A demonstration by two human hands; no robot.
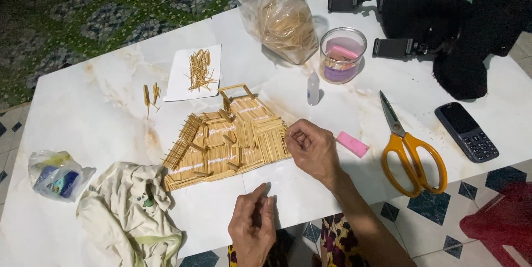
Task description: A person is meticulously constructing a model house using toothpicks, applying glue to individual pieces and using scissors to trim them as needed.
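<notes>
On the white marble table [354, 112] lies a flat toothpick model [227, 142], shaped like a house. Around it are a cream cloth [130, 211], a plastic bag of toothpicks [282, 20], orange scissors [410, 150], a black phone [466, 132], a glass jar [342, 54], a pink eraser [352, 144]. The right hand [313, 150] rests at the model's right edge, fingers curled narrow; if they pinch a stick, I cannot tell. The left hand [252, 225] hovers below, fingers together, holding nothing visible.
</notes>
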